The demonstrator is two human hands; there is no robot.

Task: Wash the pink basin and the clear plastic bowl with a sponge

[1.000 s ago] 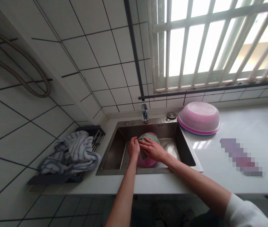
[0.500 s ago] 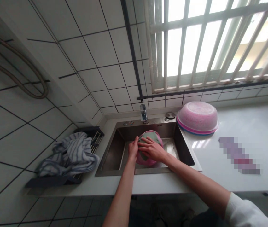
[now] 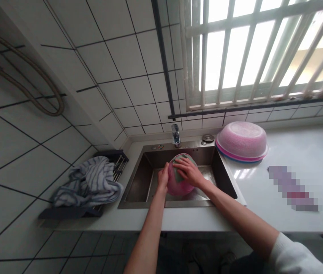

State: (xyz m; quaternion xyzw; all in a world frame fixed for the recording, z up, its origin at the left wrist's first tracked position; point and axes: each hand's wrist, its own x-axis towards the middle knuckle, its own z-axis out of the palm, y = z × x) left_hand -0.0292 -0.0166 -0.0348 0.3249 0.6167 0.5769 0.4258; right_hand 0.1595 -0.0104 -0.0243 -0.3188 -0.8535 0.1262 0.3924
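A round pink mesh basket (image 3: 181, 188) is held inside the steel sink (image 3: 138, 186). At its left side, my left hand (image 3: 163, 177) is closed around the rim, thumb uppermost. My right hand (image 3: 191, 173) lies over a green cloth (image 3: 179, 174) and presses it to the basket with the fingers slightly bent. Part of the cloth is hidden under those fingers. Behind the basket, the chrome faucet (image 3: 175, 134) stands at the sink's back edge.
Upside-down pink and blue basins (image 3: 241, 140) are stacked right of the sink. A striped towel (image 3: 91, 180) lies on a dark rack (image 3: 73, 213) to the left. A drain strainer (image 3: 208, 138) sits by the faucet. A blurred-out item (image 3: 294, 188) lies on the counter (image 3: 252, 213).
My right hand and the green cloth have shifted up and right across the basket, baring more pink mesh near the front. My left hand stays at the rim. The whole view has moved slightly.
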